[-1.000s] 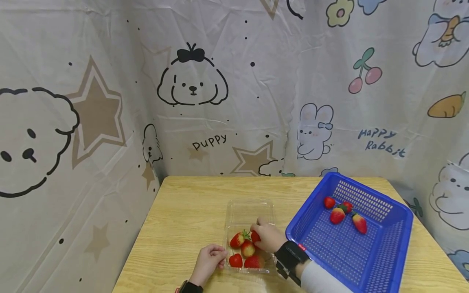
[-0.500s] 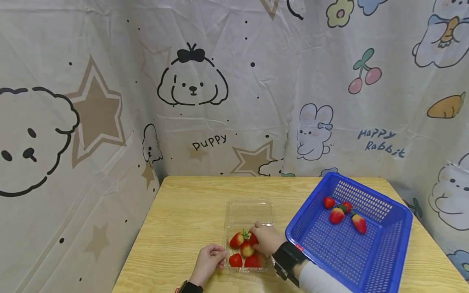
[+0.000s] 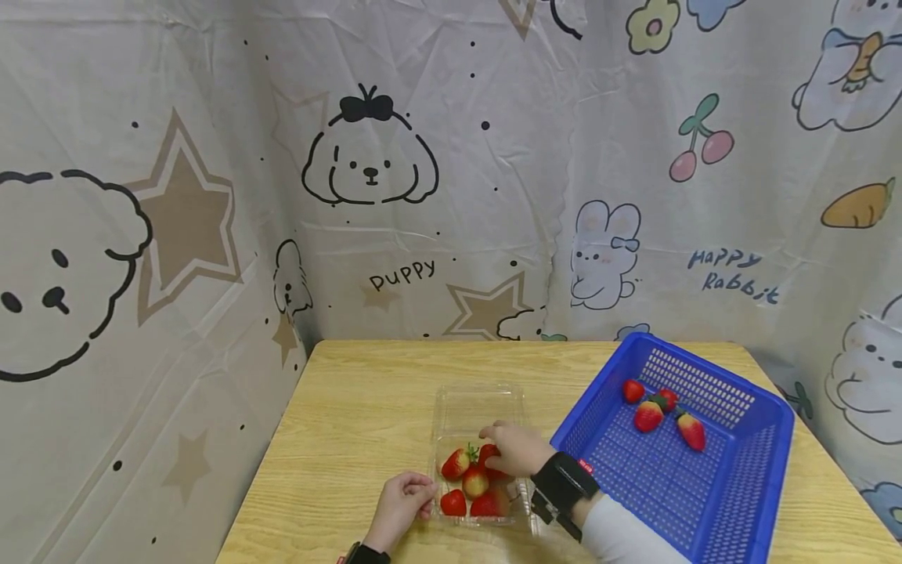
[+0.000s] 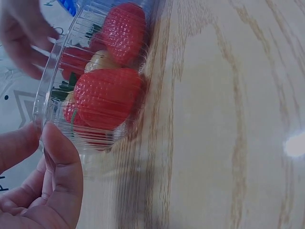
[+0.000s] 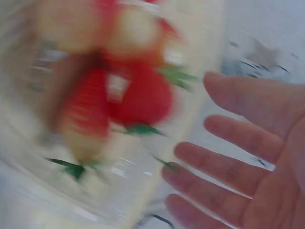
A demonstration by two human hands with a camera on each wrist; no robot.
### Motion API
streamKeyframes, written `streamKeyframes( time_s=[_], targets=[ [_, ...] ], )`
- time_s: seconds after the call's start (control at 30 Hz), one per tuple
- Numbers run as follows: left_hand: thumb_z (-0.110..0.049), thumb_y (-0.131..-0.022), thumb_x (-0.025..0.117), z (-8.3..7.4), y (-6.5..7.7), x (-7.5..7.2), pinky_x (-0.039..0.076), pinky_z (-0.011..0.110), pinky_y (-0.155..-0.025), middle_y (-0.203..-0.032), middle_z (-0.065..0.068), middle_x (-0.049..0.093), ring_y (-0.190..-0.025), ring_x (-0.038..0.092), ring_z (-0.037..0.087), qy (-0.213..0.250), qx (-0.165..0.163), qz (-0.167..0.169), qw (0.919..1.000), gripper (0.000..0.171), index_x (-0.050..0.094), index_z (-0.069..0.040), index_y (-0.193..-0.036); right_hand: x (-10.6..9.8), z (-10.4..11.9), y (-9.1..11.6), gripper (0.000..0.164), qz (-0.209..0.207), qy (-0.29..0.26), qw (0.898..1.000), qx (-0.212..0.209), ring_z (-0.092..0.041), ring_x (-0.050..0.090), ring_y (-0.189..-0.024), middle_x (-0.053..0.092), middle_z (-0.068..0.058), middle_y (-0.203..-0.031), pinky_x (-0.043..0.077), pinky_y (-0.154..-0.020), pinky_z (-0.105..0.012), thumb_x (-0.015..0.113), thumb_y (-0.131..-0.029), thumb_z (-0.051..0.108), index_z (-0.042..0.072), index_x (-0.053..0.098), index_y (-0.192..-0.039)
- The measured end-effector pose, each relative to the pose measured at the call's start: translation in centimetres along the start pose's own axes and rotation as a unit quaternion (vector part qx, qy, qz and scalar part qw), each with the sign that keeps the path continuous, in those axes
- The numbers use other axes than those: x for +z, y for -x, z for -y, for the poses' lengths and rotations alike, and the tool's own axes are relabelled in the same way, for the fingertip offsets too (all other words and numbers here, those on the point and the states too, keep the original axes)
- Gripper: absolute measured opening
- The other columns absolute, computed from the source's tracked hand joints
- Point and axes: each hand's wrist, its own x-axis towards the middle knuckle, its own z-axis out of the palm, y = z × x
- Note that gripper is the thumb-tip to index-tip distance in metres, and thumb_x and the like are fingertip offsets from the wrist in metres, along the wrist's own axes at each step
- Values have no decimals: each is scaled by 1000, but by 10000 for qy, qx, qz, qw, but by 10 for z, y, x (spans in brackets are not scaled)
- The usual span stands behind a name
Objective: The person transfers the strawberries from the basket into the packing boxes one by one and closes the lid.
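A clear plastic clamshell box (image 3: pixel 479 411) lies unfolded on the table with several strawberries (image 3: pixel 455 464) in its near half. My left hand (image 3: pixel 404 501) pinches the box's left rim between thumb and finger, as the left wrist view shows. Over the right side of the box is my right hand (image 3: pixel 517 449), palm toward the fruit. In the right wrist view its fingers (image 5: pixel 224 167) are spread and hold nothing. Beside them sits a red strawberry (image 5: pixel 147 95) with green leaves and a thin stem, apart from the fingertips.
A blue perforated plastic basket (image 3: pixel 676 501) stands on the right, with several strawberries (image 3: pixel 648 416) grouped toward its far end. The wooden table (image 3: pixel 366 384) meets a printed curtain (image 3: pixel 437 157) at the back and sides.
My right hand has released the red strawberry at the upper right of the box and lifted slightly to the right, its fingers opened. The left hand stays at the rim.
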Motion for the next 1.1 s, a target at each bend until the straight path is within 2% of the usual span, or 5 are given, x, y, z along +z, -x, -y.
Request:
streamKeyframes(
  time_s=[0.17, 0.33, 0.5, 0.63, 1.1],
  targets=[
    [-5, -86, 61, 0, 0, 0, 53, 31, -54, -65, 2, 57, -55, 55, 9, -18, -15, 5, 10000, 21, 56, 13, -95, -49, -1, 4, 42, -112, -579, 9983, 27, -29, 55, -108, 56, -14, -120, 47, -88, -42, 65, -85, 18, 4, 53, -123],
    [-5, -86, 61, -1, 0, 0, 53, 31, -54, -65, 1, 57, -55, 55, 9, -31, -3, 8, 10000, 21, 56, 14, -96, -95, -18, 15, 48, -1396, -517, 9886, -226, -33, 47, -118, 49, -15, -129, 43, -93, -47, 64, -86, 18, 8, 48, -130],
    [-5, -86, 61, 0, 0, 0, 53, 31, -54, -64, 0, 56, -55, 55, 9, -12, -32, 15, 10000, 22, 56, 14, -96, -116, -57, 25, 59, -3149, 4, 9487, -294, -36, 40, -122, 40, -18, -135, 38, -96, -53, 71, -79, 12, 9, 45, -132],
    [-5, -86, 61, 1, 0, -1, 53, 30, -54, -65, 0, 56, -55, 55, 9, -11, -36, 14, 10000, 23, 56, 14, -97, -110, -96, 35, 67, -4078, 249, 9121, 342, -41, 30, -126, 32, -21, -139, 28, -98, -60, 74, -74, 8, 8, 42, -133],
    [-4, -85, 61, 1, -1, -1, 53, 30, -54, -66, 1, 57, -56, 55, 10, 53, -56, 28, 10000, 22, 56, 14, -96, -37, -183, 82, 73, -3435, -467, 8906, 2944, -48, 12, -131, 13, -27, -145, 13, -98, -69, 65, -81, 15, 8, 25, -142]
  ],
)
